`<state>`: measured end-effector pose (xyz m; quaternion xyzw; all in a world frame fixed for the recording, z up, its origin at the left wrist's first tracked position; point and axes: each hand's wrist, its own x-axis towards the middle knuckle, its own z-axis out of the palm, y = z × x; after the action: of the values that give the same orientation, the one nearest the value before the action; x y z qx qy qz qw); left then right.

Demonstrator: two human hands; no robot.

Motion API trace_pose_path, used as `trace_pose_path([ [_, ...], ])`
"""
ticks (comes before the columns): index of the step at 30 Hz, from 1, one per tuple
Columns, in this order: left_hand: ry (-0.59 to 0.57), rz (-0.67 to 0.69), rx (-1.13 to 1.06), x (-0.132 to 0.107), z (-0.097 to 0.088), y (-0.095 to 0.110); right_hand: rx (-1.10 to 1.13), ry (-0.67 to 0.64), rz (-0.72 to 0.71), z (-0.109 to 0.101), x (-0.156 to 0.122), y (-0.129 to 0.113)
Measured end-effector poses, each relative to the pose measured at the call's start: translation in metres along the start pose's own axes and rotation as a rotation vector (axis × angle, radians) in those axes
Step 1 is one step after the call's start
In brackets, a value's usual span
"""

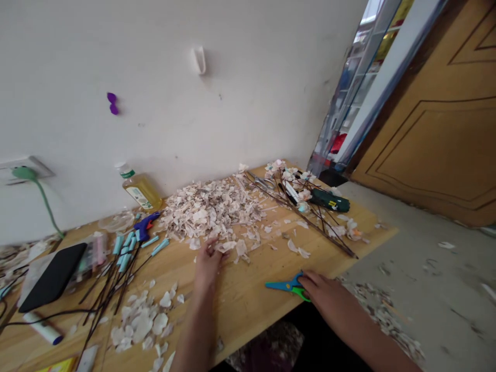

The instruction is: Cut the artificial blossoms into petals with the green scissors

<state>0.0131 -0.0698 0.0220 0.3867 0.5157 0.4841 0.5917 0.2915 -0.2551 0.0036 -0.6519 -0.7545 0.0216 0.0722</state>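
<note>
My left hand (209, 256) is at the front edge of a big heap of pale, petal-like flakes (205, 212). Its fingers are curled down among the nearest flakes, and whatever they pinch is hidden. Scissors (283, 285) with blue blades and a blue and green handle lie in my right hand (323, 292), low over the front edge of the table. The fingers are closed round the handle and the blades point left. A smaller scatter of larger, whiter flakes (143, 320) lies left of my left forearm.
Left on the wooden table (248, 299) are a blue glue gun (145, 226), dark stems with light-blue tips (124, 253), a black phone (53, 276) and a bottle of yellow liquid (141, 190). At right lie flowered twigs (329, 237) and a dark green tool (329, 200). Behind rises a white wall.
</note>
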Motion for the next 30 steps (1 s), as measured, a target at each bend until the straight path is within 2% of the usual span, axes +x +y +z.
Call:
trace_pose_path([
  [3, -0.052, -0.030, -0.164, -0.010, 0.009, 0.002, -0.076, -0.064, 0.021, -0.005, 0.005, -0.006],
  [6, -0.063, -0.085, -0.274, -0.021, 0.015, 0.003, -0.126, -0.035, -0.013, -0.012, 0.007, 0.000],
  [10, -0.060, -0.129, -0.352, -0.029, 0.017, -0.001, -0.039, 0.136, -0.045, -0.017, 0.005, 0.022],
  [14, -0.064, -0.144, -0.344, -0.026, 0.018, -0.010, 0.324, 0.323, 0.058, -0.012, 0.018, 0.029],
  [18, -0.073, -0.079, -0.347, -0.014, 0.028, -0.021, 0.917, 0.485, 0.290, 0.006, 0.060, 0.000],
  [22, -0.072, 0.041, -0.274, -0.001, 0.037, -0.030, 1.331, 0.455, 0.272, 0.025, 0.115, -0.036],
  [26, -0.090, 0.083, -0.294, 0.000, 0.042, -0.028, 1.432, 0.404, 0.219, 0.032, 0.145, -0.053],
  [30, -0.149, 0.020, -0.432, -0.012, 0.046, -0.021, 1.419, 0.367, 0.141, 0.031, 0.143, -0.058],
])
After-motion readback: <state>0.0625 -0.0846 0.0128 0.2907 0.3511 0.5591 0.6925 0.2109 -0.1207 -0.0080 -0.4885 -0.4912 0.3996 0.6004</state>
